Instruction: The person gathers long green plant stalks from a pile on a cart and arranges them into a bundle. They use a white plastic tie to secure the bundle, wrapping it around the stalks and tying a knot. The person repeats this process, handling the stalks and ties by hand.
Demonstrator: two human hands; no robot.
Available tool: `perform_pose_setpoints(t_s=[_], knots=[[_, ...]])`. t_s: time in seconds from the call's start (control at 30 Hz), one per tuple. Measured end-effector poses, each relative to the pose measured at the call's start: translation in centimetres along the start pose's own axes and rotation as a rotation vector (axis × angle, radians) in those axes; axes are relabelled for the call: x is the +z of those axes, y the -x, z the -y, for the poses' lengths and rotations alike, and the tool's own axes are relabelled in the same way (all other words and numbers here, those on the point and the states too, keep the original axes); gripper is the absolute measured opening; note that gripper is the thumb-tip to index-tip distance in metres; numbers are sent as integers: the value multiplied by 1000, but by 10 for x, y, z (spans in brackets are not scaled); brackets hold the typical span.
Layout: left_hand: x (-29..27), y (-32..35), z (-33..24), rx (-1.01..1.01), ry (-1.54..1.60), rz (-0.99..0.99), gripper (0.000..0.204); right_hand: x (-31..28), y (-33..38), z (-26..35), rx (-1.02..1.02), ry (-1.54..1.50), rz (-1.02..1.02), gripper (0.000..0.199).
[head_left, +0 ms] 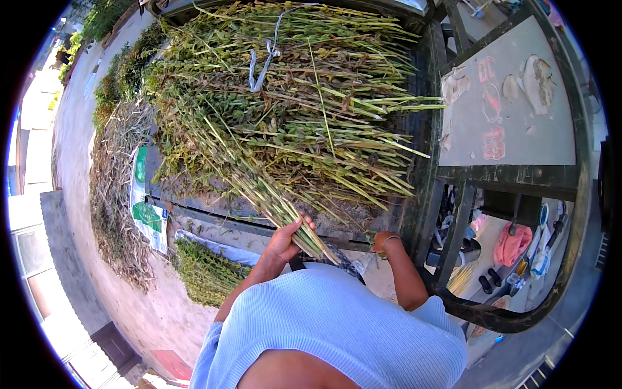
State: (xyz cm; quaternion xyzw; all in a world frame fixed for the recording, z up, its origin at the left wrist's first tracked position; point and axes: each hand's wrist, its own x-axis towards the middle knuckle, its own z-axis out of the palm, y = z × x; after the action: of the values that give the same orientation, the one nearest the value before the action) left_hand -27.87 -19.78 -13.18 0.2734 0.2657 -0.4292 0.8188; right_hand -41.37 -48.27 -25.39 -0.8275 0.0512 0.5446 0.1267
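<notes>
My left hand [284, 241] is wrapped round a slanting bundle of green plant stalks [262, 198]. The cut ends of the bundle point down toward my body, and its leafy tops lie on the larger heap of stalks [291, 84]. My right hand [381, 242], with a bracelet at the wrist, is low by the near edge of the truck bed [246, 225], right of the cut ends. Its fingers look curled in, with a small greenish bit beside them; what they hold is too small to make out.
A pale plastic strip [262, 65] lies over the heap. On the right stands a dark metal frame [512, 174] with a grey panel [518, 110]. Dry stalks [120, 188] and another green pile [208, 272] lie on the ground to the left. A pink cloth [512, 244] hangs beyond the frame.
</notes>
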Motion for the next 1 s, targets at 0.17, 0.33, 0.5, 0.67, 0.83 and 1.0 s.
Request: perform_pose_setpoints(t_s=[0.17, 0.33, 0.5, 0.67, 0.83, 1.0], knots=[[4, -3, 0, 1, -18, -47, 25, -112, -11, 47, -187, -400, -536, 35], [14, -8, 0, 16, -61, -32, 28, -211, -75, 101, 129, -537, -906, 35], [14, -12, 1, 8, -68, -72, 32, -211, -90, 101, -95, -677, -1294, 22], [6, -23, 8, 5, -60, -125, 33, -207, 0, 95, -365, -667, -1288, 23], [0, -33, 16, 24, -57, -208, 27, -133, 57, 91, -645, -718, -745, 27], [-9, -37, 27, 20, -79, -238, 21, -86, 65, 116, -497, -943, -722, 21]])
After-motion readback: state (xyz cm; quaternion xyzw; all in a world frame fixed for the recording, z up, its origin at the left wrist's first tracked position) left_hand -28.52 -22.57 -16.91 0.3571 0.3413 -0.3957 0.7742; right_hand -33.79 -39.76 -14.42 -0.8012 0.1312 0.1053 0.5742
